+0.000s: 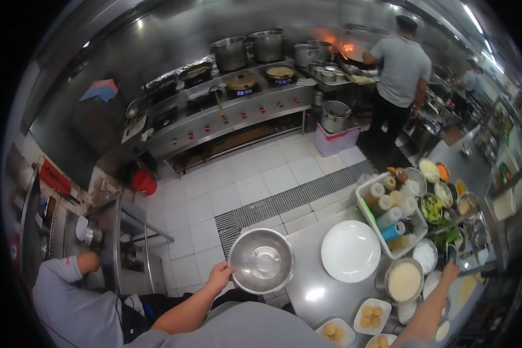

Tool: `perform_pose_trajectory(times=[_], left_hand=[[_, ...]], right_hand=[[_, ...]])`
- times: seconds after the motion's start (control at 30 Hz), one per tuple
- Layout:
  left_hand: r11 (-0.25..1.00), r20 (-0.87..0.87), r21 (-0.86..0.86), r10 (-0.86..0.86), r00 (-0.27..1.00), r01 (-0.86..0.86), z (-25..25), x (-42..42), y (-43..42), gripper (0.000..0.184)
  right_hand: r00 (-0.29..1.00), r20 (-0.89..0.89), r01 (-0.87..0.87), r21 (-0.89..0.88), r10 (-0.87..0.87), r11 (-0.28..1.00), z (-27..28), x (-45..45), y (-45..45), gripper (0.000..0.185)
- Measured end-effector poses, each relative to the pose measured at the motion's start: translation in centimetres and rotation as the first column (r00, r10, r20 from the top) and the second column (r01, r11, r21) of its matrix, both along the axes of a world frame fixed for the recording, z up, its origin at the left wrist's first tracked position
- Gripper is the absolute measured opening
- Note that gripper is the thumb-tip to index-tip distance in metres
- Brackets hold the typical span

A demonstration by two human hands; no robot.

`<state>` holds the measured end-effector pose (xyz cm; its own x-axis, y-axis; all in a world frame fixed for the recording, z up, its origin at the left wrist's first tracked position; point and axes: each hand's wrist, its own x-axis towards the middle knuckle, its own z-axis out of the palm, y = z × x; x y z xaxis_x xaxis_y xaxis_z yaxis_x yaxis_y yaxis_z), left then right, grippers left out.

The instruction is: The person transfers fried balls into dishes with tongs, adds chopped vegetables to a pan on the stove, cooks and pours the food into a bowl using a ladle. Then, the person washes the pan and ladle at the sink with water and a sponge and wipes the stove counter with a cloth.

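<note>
My left hand grips the rim of a round steel bowl, which is held level beside the steel table's left corner and looks bare inside. At the far right, my right hand reaches over the containers, its fingers closed around a dark utensil handle. Close to that hand are a bowl of white stuff and a pot of pale beige mix. A large white plate lies on the table between my hands. Small white dishes with round yellowish pieces stand nearer my body.
A white basket of squeeze bottles stands behind the plate. Beyond the floor drain, a stove carries pans and pots. One person stands at a flaming wok; another is close on my left. A red bucket sits on the floor.
</note>
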<state>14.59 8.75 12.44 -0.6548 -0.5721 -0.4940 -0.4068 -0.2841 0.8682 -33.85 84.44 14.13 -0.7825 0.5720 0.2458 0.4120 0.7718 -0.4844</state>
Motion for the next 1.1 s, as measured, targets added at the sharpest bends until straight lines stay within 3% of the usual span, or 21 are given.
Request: perform_pose_trajectory(times=[0.07, 0.13, 0.23, 0.33, 0.43, 0.5, 0.6, 0.63, 0.7, 0.83, 0.9, 0.93, 0.97, 1.03, 1.1], left_hand=[[0.996, -0.003, 0.042, 0.075, 0.997, -0.075, -1.1, 0.6, -2.4, 0.02], [0.987, 0.002, 0.085, 0.138, 0.99, -0.138, -1.9, 1.2, -4.8, 0.021], [0.964, 0.015, 0.099, 0.248, 0.969, -0.248, -2.6, 1.1, -9.3, 0.021], [0.95, -0.045, 0.107, 0.298, 0.954, -0.292, -3.3, 0.5, -15.7, 0.017], [0.941, -0.009, 0.079, 0.33, 0.944, -0.328, -4.0, -0.4, -23.7, 0.018], [0.938, -0.032, 0.045, 0.346, 0.938, -0.344, -4.2, -1.2, -28.6, 0.019], [0.927, -0.041, 0.012, 0.376, 0.926, -0.376, -3.5, -4.4, -36.0, 0.021], [0.924, -0.037, 0.008, 0.382, 0.923, -0.382, -3.0, -5.5, -38.5, 0.021], [0.915, -0.097, 0.034, 0.403, 0.91, -0.402, -2.2, -8.1, -42.9, 0.02], [0.889, -0.139, 0.1, 0.457, 0.879, -0.447, -2.3, -12.8, -49.6, 0.021], [0.862, -0.158, 0.146, 0.505, 0.849, -0.485, -3.1, -15.2, -51.8, 0.018], [0.843, -0.162, 0.201, 0.531, 0.832, -0.499, -3.8, -16.1, -52.6, 0.016], [0.838, -0.16, 0.2, 0.54, 0.827, -0.508, -4.3, -16.8, -53.1, 0.016], [0.793, -0.121, 0.305, 0.581, 0.805, -0.527, -5.4, -17.6, -53.9, 0.017], [0.769, -0.079, 0.313, 0.606, 0.791, -0.558, -8.2, -17.1, -55.0, 0.017]], right_hand=[[0.999, -0.053, 0.006, -0.038, -0.008, 0.999, 1.7, 2.4, -2.4, 0.06], [0.983, -0.182, 0.062, 0.136, -0.037, 0.989, 0.6, 3.7, -2.3, 0.06], [0.968, -0.249, 0.05, 0.037, -0.039, 0.998, 0.6, 6.6, -3.2, 0.062], [0.967, -0.235, 0.094, -0.015, -0.095, 0.995, 5.4, 12.2, -10.4, 0.062], [0.924, -0.346, 0.136, -0.096, -0.161, 0.986, 5.6, 15.7, -16.4, 0.058], [0.87, -0.486, 0.042, -0.1, -0.085, 0.994, 5.1, 16.2, -20.4, 0.05], [0.894, -0.448, 0.065, 0.098, -0.014, 0.993, 13.4, 20.9, -41.1, 0.055], [0.884, -0.453, -0.022, 0.209, 0.117, 0.978, 11.7, 20.0, -42.4, 0.049], [0.883, -0.435, -0.173, 0.046, 0.176, 0.984, 11.5, 19.5, -49.0, 0.045], [0.911, -0.311, -0.249, 0.11, 0.271, 0.962, 12.0, 16.5, -59.7, 0.045], [0.897, -0.264, -0.356, 0.05, 0.356, 0.933, 10.8, 13.2, -62.9, 0.049], [0.883, -0.26, -0.432, -0.13, 0.39, 0.893, 6.3, 9.8, -61.6, 0.045], [0.854, -0.336, -0.49, -0.265, 0.396, 0.831, 5.4, 7.7, -63.7, 0.044], [0.895, -0.203, -0.439, -0.239, 0.398, 0.866, 4.8, 3.1, -68.6, 0.044], [0.847, -0.187, -0.532, -0.297, 0.498, 0.793, 0.8, -3.7, -71.7, 0.045]])
